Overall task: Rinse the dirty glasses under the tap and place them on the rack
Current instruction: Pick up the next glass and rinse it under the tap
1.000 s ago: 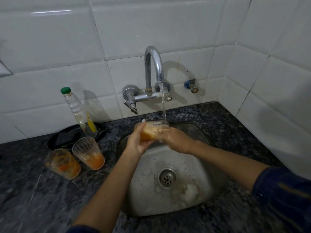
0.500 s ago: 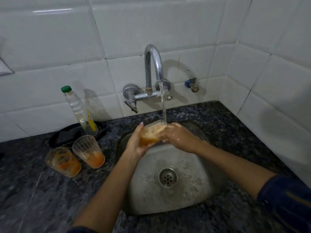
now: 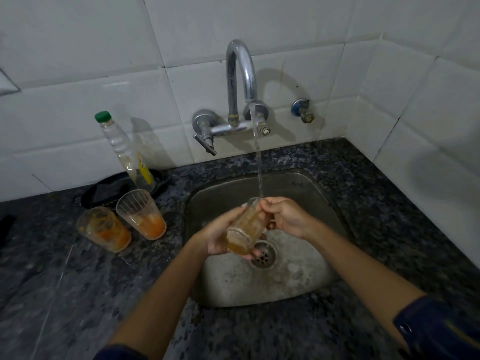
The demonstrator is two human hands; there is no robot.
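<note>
Clear glass (image 3: 245, 231) with orange residue, tilted under running tap (image 3: 241, 81) above sink (image 3: 306, 193), two dirty glasses (image 3: 124, 227) upright on table (image 3: 65, 294), left of sink

counter (image 3: 324, 331): dark granite | on it: two dirty glasses (image 3: 122, 224), bottle (image 3: 124, 152), black pan (image 3: 117, 189)

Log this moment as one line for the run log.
rinsing | both hands hold glass under tap | two dirty glasses wait

Home kitchen, steel sink (image 3: 306, 188), tiled wall (image 3: 78, 61)
</note>
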